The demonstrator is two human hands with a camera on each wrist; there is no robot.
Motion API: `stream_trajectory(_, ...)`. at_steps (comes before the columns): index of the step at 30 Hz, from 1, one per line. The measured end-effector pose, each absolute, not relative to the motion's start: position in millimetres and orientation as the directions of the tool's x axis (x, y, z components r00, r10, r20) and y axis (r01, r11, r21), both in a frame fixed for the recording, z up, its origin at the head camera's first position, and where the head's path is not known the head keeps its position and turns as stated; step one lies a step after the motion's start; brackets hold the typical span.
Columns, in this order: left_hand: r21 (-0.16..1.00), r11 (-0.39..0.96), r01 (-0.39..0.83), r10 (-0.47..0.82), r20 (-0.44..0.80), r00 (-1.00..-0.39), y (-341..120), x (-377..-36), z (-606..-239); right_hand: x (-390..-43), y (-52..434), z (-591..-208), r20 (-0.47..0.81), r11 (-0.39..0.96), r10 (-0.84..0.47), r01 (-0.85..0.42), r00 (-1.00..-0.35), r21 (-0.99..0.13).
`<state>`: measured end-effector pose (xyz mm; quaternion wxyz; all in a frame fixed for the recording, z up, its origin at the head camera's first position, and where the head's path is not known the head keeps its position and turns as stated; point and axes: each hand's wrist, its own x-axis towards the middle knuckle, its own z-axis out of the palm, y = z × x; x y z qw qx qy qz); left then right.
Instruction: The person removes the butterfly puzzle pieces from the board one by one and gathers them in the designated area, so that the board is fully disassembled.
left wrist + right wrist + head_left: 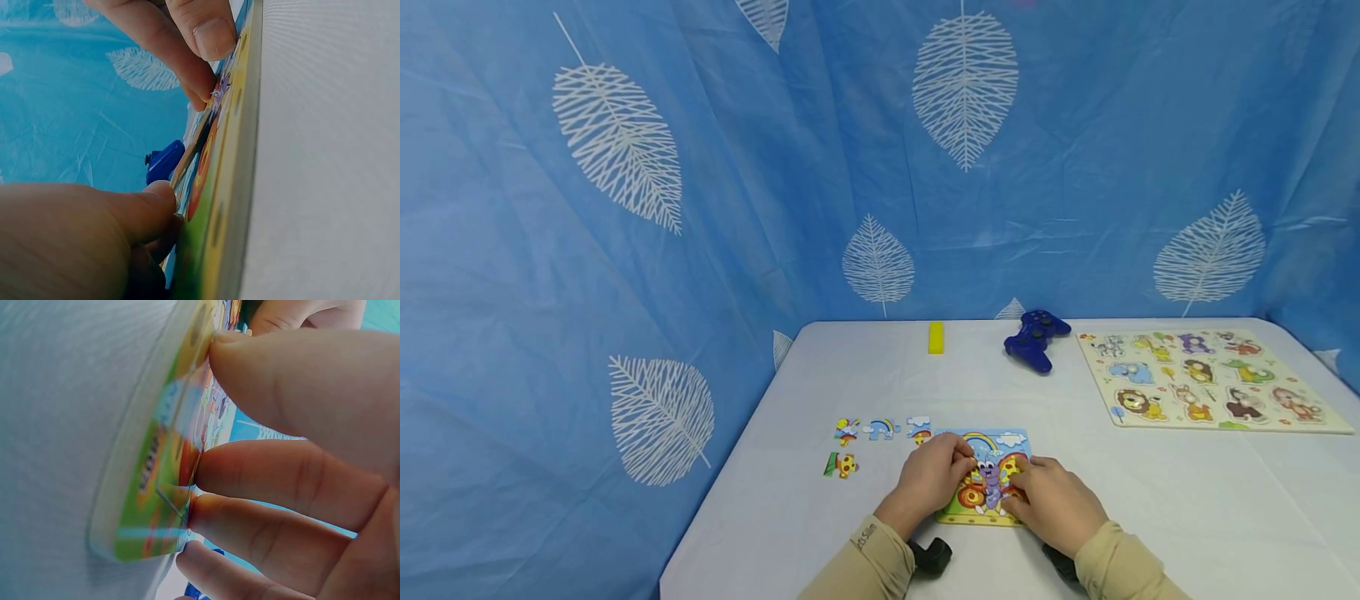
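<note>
A jigsaw puzzle board [981,520] with a butterfly and rainbow picture lies on the white table between both hands. My left hand [931,473] is at the board's left side. In the left wrist view its thumb [159,195] and forefinger pinch a puzzle piece [189,150], which stands tilted up from the board. My right hand [1060,500] rests on the board's right side. Its thumb [250,369] and extended fingers [262,475] press on the picture, as the right wrist view shows. Left of the board lie several loose puzzle pieces [882,429].
A blue game controller [1036,340] and a yellow block [936,338] lie toward the table's back edge. At the right is a large animal peg board [1213,379]. A blue curtain [760,208] with white leaves hangs behind the table.
</note>
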<state>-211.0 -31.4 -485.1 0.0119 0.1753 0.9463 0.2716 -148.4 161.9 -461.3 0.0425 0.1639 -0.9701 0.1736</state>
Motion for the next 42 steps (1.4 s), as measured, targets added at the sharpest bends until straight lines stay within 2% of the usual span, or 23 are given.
stream_trajectory(18, 0.525, 0.794, 0.307, 0.334, 0.047, -0.942, -29.9, -211.4, -485.1, -149.3, 163.6, -462.4, 0.143, 0.881, -0.306, -0.337, -0.941, -0.333)
stream_trajectory(29, 0.503, 0.793, 0.343, 0.358, 0.072, -0.931, -30.6, -211.2, -487.0, -149.2, 163.7, -463.5, 0.146, 0.879, -0.303, -0.335, -0.942, -0.339)
stream_trajectory(42, 0.541, 0.773, 0.332, 0.348, 0.077, -0.934, -30.7, -211.6, -486.9, -150.3, 164.3, -465.4, 0.163, 0.884, -0.31, -0.347, -0.937, -0.314)
